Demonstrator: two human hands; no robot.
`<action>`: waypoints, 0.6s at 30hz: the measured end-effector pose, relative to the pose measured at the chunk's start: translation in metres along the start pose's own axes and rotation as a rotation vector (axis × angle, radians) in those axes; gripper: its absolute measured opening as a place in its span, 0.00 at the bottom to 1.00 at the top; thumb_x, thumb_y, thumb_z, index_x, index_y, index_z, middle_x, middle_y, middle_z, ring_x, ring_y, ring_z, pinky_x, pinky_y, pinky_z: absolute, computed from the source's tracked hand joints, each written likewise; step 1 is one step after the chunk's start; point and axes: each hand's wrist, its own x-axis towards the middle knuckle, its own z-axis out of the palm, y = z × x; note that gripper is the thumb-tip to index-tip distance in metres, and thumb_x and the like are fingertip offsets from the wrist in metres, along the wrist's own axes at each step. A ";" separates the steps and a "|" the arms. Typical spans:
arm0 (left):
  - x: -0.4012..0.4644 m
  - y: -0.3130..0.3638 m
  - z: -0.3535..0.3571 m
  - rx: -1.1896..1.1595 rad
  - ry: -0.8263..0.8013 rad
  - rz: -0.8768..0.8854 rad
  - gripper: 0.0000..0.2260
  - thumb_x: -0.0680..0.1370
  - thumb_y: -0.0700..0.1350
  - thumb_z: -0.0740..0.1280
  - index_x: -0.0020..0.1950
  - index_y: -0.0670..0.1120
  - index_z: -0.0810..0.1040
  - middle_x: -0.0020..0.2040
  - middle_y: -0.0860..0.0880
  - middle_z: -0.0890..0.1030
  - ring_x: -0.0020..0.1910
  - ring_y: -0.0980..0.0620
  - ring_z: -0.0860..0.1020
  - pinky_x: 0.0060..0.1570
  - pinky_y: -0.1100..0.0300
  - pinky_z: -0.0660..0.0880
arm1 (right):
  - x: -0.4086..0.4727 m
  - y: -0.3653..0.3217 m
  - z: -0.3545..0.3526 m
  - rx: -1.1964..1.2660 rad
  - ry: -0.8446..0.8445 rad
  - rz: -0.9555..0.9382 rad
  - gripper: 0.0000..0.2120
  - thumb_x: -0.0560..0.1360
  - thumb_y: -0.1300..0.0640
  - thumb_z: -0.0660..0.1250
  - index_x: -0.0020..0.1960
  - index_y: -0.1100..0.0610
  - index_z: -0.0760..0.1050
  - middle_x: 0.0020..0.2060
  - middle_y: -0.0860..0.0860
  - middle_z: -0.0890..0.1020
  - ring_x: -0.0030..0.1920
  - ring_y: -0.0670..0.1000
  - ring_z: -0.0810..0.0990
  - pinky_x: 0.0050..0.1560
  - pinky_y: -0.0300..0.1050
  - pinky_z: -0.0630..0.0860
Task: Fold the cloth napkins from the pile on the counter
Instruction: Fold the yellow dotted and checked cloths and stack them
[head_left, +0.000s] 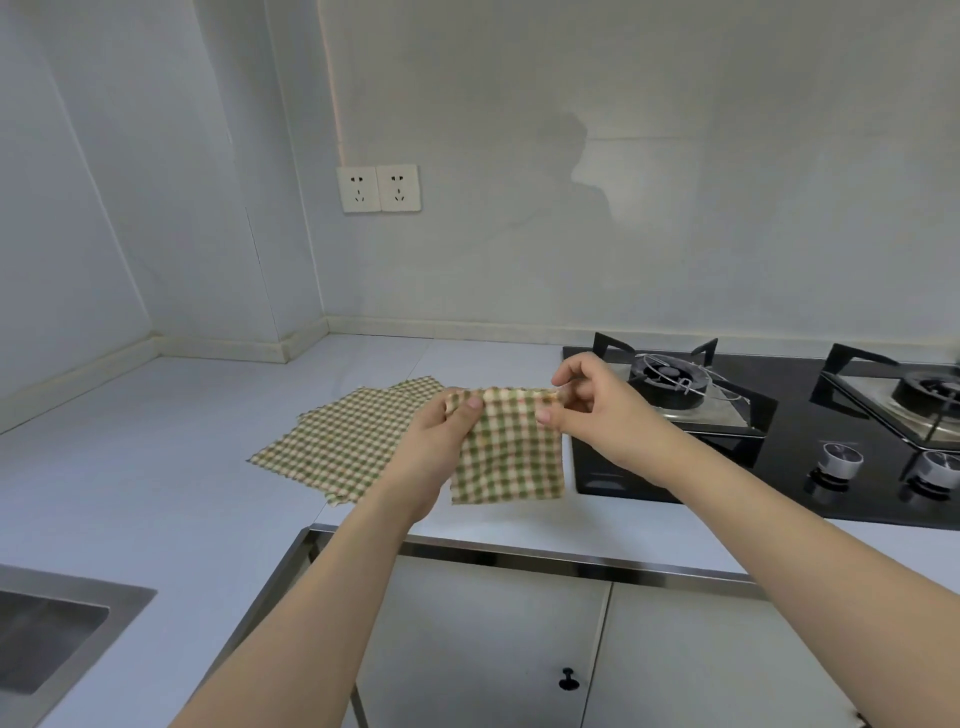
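My left hand (441, 441) and right hand (587, 410) each pinch a top corner of a checked napkin (511, 457), grip clamped, above the table (156, 467) beside the napkin pile (343, 441).

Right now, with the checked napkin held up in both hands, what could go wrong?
1. The left hand and right hand only pinch the checked napkin by its top corners; a slip could drop it unfolded.
2. It hangs beside the gas stove, so a swing could catch the burner grate.
3. Setting it down carelessly could disturb the napkin pile.
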 end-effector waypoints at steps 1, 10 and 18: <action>-0.003 0.003 0.000 -0.020 -0.005 0.021 0.09 0.82 0.47 0.63 0.53 0.43 0.78 0.51 0.46 0.84 0.52 0.47 0.83 0.54 0.52 0.78 | -0.003 -0.002 -0.002 0.026 -0.010 0.011 0.13 0.72 0.54 0.74 0.48 0.46 0.69 0.43 0.53 0.83 0.46 0.54 0.82 0.59 0.58 0.75; -0.015 0.012 -0.002 0.060 0.024 0.177 0.07 0.82 0.44 0.63 0.47 0.50 0.80 0.44 0.50 0.82 0.46 0.51 0.80 0.50 0.50 0.78 | -0.012 -0.016 0.001 0.125 -0.073 0.052 0.03 0.75 0.54 0.71 0.48 0.51 0.78 0.38 0.45 0.83 0.42 0.44 0.78 0.52 0.49 0.75; -0.021 0.017 -0.007 0.052 0.037 0.206 0.06 0.82 0.43 0.62 0.52 0.49 0.79 0.44 0.50 0.82 0.43 0.53 0.81 0.38 0.60 0.78 | -0.010 -0.020 0.001 0.196 -0.139 0.144 0.08 0.73 0.58 0.73 0.49 0.55 0.76 0.41 0.49 0.86 0.41 0.46 0.83 0.47 0.42 0.72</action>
